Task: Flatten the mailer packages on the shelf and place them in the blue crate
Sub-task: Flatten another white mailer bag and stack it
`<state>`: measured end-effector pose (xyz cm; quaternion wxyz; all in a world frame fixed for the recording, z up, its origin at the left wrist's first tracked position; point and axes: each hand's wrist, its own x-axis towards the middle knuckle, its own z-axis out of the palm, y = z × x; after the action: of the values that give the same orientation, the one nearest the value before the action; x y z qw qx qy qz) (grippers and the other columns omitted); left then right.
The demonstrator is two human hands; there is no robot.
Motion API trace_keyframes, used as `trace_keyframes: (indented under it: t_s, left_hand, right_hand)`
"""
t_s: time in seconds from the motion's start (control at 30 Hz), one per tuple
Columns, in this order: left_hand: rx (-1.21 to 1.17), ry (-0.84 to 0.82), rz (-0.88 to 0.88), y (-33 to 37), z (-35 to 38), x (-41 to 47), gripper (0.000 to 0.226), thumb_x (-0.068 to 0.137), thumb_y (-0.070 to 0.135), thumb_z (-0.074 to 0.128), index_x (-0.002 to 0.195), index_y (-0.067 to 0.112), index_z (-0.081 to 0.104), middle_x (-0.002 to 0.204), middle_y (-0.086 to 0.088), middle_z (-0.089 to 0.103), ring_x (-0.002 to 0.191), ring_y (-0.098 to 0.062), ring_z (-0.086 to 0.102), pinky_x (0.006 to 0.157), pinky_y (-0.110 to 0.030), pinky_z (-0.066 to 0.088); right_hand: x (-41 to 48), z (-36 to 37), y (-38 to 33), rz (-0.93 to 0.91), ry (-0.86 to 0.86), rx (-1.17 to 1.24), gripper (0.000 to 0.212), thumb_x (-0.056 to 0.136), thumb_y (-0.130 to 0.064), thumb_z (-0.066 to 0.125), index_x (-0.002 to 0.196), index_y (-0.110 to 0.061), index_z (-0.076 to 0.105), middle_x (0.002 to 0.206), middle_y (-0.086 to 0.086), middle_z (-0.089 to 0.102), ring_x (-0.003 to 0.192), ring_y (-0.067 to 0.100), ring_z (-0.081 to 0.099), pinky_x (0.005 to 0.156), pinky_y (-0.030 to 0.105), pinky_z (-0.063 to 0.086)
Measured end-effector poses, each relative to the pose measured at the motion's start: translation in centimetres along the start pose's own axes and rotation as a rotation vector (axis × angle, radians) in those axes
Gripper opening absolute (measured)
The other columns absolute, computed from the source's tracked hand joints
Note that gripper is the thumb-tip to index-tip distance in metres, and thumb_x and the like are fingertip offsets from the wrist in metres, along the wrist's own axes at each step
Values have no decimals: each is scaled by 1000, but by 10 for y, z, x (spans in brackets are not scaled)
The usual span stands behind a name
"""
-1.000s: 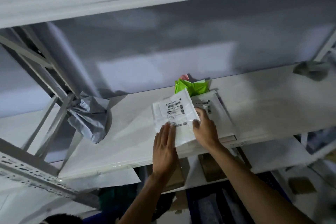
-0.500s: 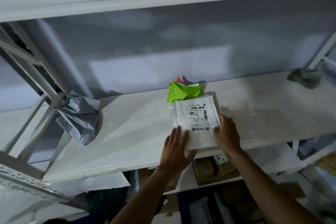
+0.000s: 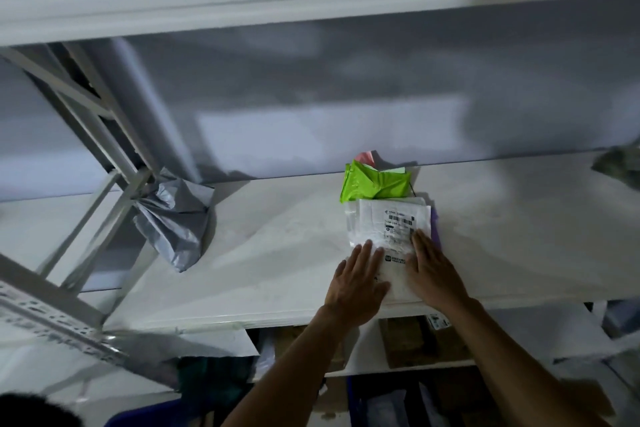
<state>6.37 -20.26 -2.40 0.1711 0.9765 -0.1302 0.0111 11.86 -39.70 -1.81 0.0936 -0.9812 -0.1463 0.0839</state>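
The single head-worn camera faces forward and down, close to the shelf [image 3: 277, 253], apparently slightly tilted.

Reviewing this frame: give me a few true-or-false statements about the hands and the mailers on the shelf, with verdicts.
1. The left hand and the right hand both lie flat on the white mailer. True.
2. The green mailer lies nearer the person than the white mailer. False: it lies behind it, toward the wall.
3. A crumpled grey mailer sits on the shelf to the left, apart from the white mailer. True.
4. The left hand grips the grey mailer. False: it rests on the white mailer.
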Motion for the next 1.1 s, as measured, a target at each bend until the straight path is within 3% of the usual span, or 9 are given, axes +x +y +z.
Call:
trace_keyframes:
  t_s: [0.03, 0.1, 0.17, 0.33, 0.43, 0.57, 0.7, 0.87, 1.1]
  left_hand:
    - [-10, -10, -3, 0, -1, 1, 75, 96, 57, 30, 159, 17, 19, 167, -12, 15, 153, -32, 18, 118, -46, 30]
    - [-26, -29, -7, 0, -5, 5, 79, 93, 59, 30, 159, 17, 20, 167, -13, 16, 152, -33, 20, 118, -46, 31]
    - [-42, -50, -10, 0, -13, 9, 76, 92, 55, 35, 157, 18, 24, 165, -13, 19, 150, -34, 24, 118, -48, 32]
    - [-111, -45, -56, -7, -34, 11, 62, 101, 39, 47, 157, 22, 26, 165, -8, 23, 149, -29, 26, 120, -42, 28]
    - [-180, 1, -121, -20, -44, 0, 61, 103, 38, 46, 158, 23, 25, 165, -8, 24, 148, -29, 30, 119, -38, 28]
    - [-260, 99, -308, -53, -64, -21, 55, 102, 35, 49, 152, 16, 39, 158, -9, 37, 141, -30, 40, 115, -33, 34]
    - [-290, 203, -490, -99, -91, -50, 43, 101, 34, 49, 139, 15, 53, 142, -7, 53, 126, -27, 53, 107, -33, 42]
    - [-269, 377, -749, -166, -118, -91, 33, 99, 30, 54, 127, 13, 61, 128, -10, 62, 116, -29, 61, 97, -34, 47]
    - [-218, 447, -1036, -242, -138, -126, 30, 95, 30, 51, 118, 12, 58, 116, -10, 60, 107, -31, 60, 88, -38, 48]
  right_hand:
    - [0, -4, -1, 27, -14, 24, 69, 98, -39, 11, 145, 0, 45, 163, 21, 24, 150, 38, 27, 109, 58, 42]
    - [-2, -15, -9, 94, -17, 56, 68, 101, -45, 9, 158, -11, 23, 169, 8, 8, 155, 27, 11, 122, 49, 25]
    - [1, -24, -14, 152, -26, 133, 61, 107, -42, 19, 161, -17, 9, 169, 1, 3, 155, 22, 8, 123, 42, 16]
    - [11, -29, -22, 157, 160, 110, 55, 99, -26, 50, 146, 0, 42, 153, 21, 41, 137, 38, 43, 110, 46, 38]
    - [18, -28, -35, 150, 206, 97, 54, 86, -26, 46, 127, 7, 58, 128, 28, 58, 116, 46, 56, 96, 53, 48]
    - [31, -33, -82, 37, 224, 92, 58, 74, -30, 36, 111, 3, 65, 112, 26, 64, 104, 46, 60, 90, 51, 49]
    - [47, -34, -142, -85, 266, 168, 42, 83, -16, 58, 122, -2, 62, 117, 22, 64, 108, 43, 61, 91, 48, 50]
    - [61, -19, -226, -246, 54, 283, 49, 95, -23, 57, 142, -15, 45, 137, 3, 58, 129, 25, 51, 99, 37, 44]
    - [74, 2, -322, -377, -155, 265, 35, 98, -30, 52, 133, -22, 49, 132, -2, 59, 124, 18, 53, 98, 33, 43]
